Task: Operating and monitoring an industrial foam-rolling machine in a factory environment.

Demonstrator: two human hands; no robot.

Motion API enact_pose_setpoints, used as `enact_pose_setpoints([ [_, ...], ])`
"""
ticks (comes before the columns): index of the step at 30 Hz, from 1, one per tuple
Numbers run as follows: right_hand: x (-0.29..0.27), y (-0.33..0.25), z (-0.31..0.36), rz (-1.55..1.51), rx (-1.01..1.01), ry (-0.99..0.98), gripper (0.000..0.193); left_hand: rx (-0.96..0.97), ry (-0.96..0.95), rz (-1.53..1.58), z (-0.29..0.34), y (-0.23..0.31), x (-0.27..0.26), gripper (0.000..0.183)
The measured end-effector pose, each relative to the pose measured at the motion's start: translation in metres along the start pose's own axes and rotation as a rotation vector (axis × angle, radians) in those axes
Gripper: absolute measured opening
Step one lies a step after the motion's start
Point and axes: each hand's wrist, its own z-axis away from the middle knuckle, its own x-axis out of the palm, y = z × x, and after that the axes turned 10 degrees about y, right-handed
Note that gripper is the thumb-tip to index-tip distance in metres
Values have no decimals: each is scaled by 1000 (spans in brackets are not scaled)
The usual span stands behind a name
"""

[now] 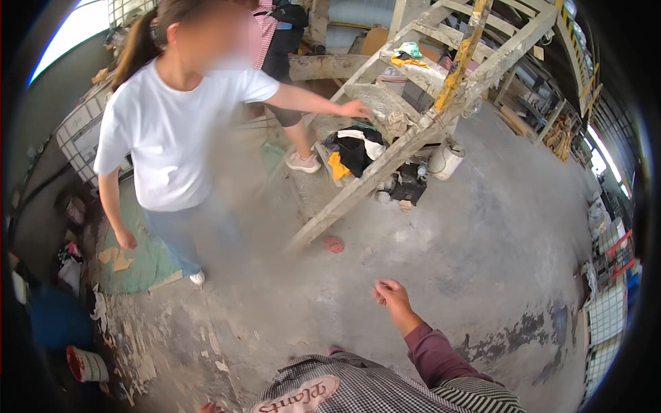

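Note:
My right hand [392,296] is held out over the concrete floor, its fingers curled in loosely, and nothing shows in them. Only a small bit of my left hand [209,407] shows at the lower edge, its fingers mostly cut off. Beyond my right hand, a crumpled red cloth-like thing [334,244] lies on the floor by the foot of a worn wooden staircase [344,204]. A heap of black, white and yellow cloth [354,148] rests at the bottom of the stairs. A person in a white T-shirt [172,131] stands at the left, one arm stretched toward the steps.
A second person [301,162] is partly hidden behind the first. Beside the stairs stand a white bucket [447,160] and a black crate-like thing [411,186]. A green mat [141,258] and a red-rimmed bucket [88,365] are at left. Caged white tanks [606,316] line the right.

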Motion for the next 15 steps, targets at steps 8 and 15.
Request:
enact_pose_setpoints([
  [8,-8,-53,-95,532,-525,31,44,-144,73,76,25,-88,-5,31],
  [15,-30,-153,-183,506,-802,184,47,-2,14,183,12,-36,72,24],
])
